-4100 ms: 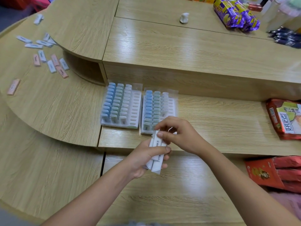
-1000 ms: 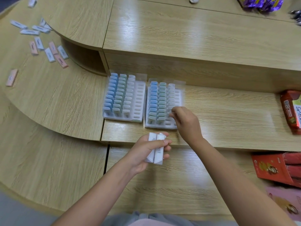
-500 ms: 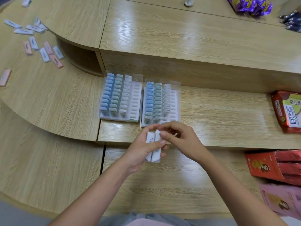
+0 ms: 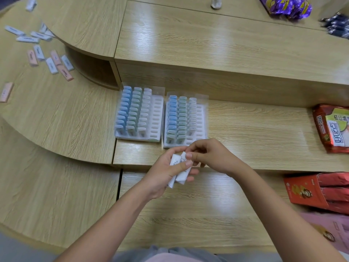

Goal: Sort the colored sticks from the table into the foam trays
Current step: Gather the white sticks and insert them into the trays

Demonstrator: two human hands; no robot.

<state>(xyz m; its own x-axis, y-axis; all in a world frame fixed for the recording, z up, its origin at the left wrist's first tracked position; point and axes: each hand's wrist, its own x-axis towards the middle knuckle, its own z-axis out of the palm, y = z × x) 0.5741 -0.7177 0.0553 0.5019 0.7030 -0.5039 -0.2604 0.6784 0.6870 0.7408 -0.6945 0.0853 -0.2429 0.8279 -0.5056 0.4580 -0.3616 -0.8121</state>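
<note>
A light wooden desk (image 4: 255, 129) with steps and a curved part is filling the view. Two white trays are sitting side by side on the lower step, very close together. The left foam tray (image 4: 158, 118) is holding a row of blue sticks, a row of green ones and a row of white ones, all standing up. Its holes on the right side are showing bare. The right foam tray (image 4: 201, 118) is holding the same three colors, with bare holes on its right side too.

Just in front of the trays, the two hands are meeting. The left hand (image 4: 164, 173) is wrapping its fingers and thumb around a few white sticks (image 4: 179, 175), which are poking out above and below the hand. The right hand (image 4: 213, 156) is curling its fingers and pinching the top end of one of those white sticks.

Far to the left, on the curved part, some loose sticks (image 4: 52, 65) in white and pink are lying flat, well apart from the trays. One pink stick (image 4: 6, 91) is lying alone near the left edge.

A red snack bag (image 4: 332, 127) is lying at the right, a red box (image 4: 317, 190) is sitting below it, and a purple bag (image 4: 285, 6) is resting on the top step.
</note>
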